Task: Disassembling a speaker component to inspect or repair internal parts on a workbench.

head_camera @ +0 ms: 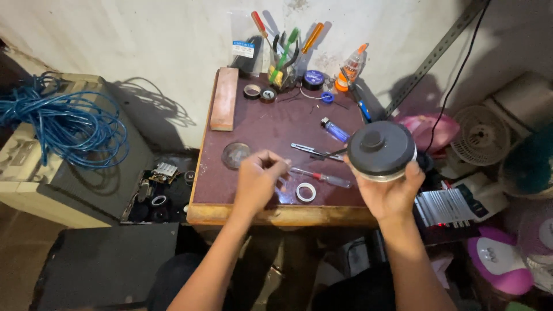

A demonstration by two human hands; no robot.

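**Right hand lifts a round grey motor housing over a cluttered workbench**

And here we are at the bench: the right hand [391,193] is up at the table's right edge, fingers wrapped under and around a round dark-grey housing [380,148] with a raised hub in the middle of its face and a pale rim below. That is a firm grasp, the disc tilted toward the camera and held clear of the tabletop.

Over to the left hand [257,175]: it hovers low over the front of the maroon tabletop [271,124], fingers curled in and fingertips pinched together. Whether something tiny sits in that pinch, I cannot tell.

Just right of it lies a white tape ring [306,192], and beyond that a screwdriver with a clear handle [322,178]. Further back, metal tweezers [314,152] and a blue lighter [334,129] lie on the mat. To the left of the pinching hand sits a round clear lid [236,155].

Along the back wall: a wooden block [224,98] lying lengthwise at the left edge, two small tape rolls [259,92], a clear cup stuffed with pliers and screwdrivers [285,63], a dark round tin [314,79] and a glue bottle with an orange cap [352,66].

Off the table, a coil of blue cable [63,124] is heaped on a beige box at far left, and a white fan [481,137] stands at right.
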